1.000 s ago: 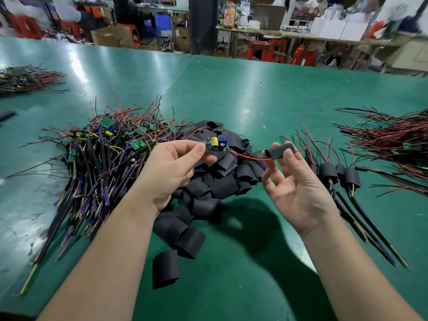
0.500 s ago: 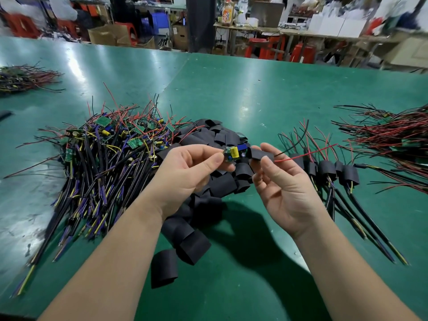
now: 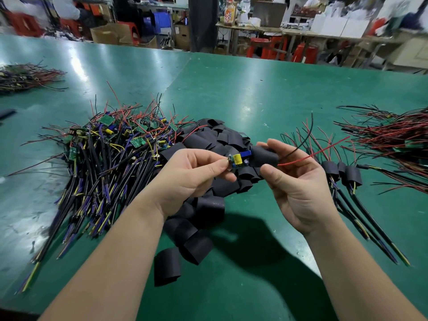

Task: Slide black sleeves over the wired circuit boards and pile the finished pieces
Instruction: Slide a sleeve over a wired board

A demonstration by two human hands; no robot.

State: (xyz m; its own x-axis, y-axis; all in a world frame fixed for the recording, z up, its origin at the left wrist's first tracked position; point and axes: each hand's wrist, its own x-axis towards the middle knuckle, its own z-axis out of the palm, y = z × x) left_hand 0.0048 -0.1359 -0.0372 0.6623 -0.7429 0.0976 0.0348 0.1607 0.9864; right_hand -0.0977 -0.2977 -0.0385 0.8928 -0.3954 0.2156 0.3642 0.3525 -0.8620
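L hand, R hand: fingertip pinches, close together, mid-air.

Two hands are in view, a left hand and a right hand. Between them they hold one circuit board and one black sleeve, with two leads running out toward 2 o'clock, one red lead and one black lead. At 3 o'clock lie three finished pieces that can be told apart. The tabletop carries one heap of loose sleeves at 12 o'clock and one heap of bare wired boards at 9 o'clock, both too many to count. Two further wire bundles lie at 10 o'clock and 2 o'clock.
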